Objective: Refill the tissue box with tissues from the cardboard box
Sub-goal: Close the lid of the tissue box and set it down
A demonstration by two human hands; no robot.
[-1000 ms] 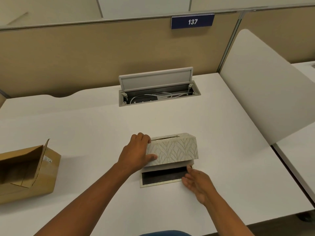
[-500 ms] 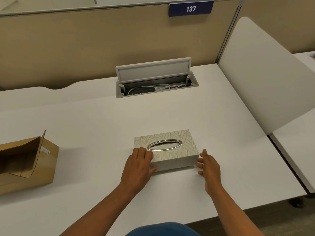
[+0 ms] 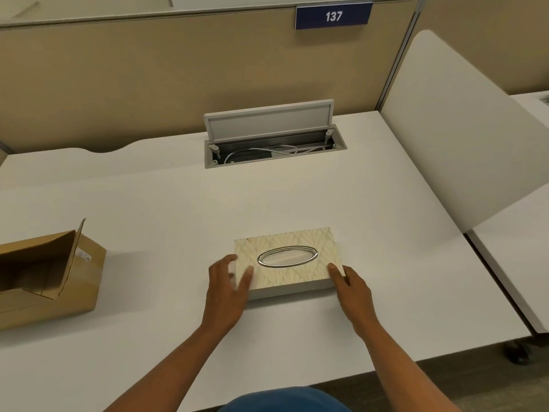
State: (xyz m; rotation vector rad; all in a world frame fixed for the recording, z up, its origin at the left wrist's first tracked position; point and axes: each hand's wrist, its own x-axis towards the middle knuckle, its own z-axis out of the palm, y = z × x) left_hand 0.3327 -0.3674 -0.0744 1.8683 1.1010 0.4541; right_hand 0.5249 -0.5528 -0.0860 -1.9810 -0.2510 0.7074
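Note:
The tissue box [image 3: 297, 278], cream with a leaf pattern and a chrome oval slot on top, lies flat and closed on the white desk [image 3: 178, 203] near its front edge. My left hand [image 3: 227, 288] is at the box's left end, fingers spread, thumb resting on the top near the corner. My right hand [image 3: 352, 288] touches the front right corner with fingers loosely extended. Neither hand holds anything. The brown cardboard box [image 3: 50, 275] lies on its side at the desk's left edge, flaps open; its inside is dark.
An open cable tray [image 3: 273, 147] with a raised grey lid and white cables sits in the desk at the back. A beige partition with a blue "137" sign [image 3: 333, 16] stands behind. A white divider panel [image 3: 463, 129] borders the right side.
A second ago the box's cover was tilted up off its base; now it sits closed and flat. Both hands have slid to the box's front corners, loosening their hold.

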